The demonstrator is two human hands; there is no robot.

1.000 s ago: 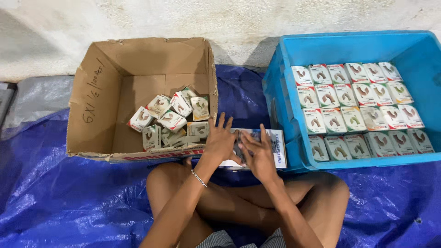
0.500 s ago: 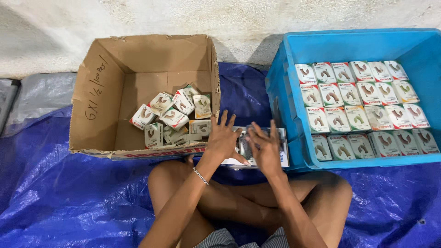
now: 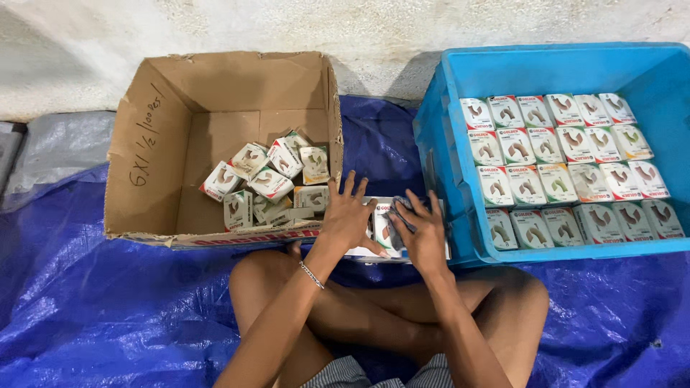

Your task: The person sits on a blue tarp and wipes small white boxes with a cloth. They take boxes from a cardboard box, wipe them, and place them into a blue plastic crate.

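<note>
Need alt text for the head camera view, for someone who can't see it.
Both hands, left hand and right hand, rest on small white boxes in front of crossed legs. A cardboard carton holds loose boxes at left; a blue crate holds neat rows at right.

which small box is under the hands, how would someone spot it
Start at the gap between the cardboard box and the blue crate, over the blue tarp. The small box lies there under the left hand and right hand, outside both containers.

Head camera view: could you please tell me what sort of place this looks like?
Probably an informal packing spot on a floor: a blue tarpaulin by a bare wall, a cardboard box of loose cartons, and a blue crate of neatly rowed ones.
</note>
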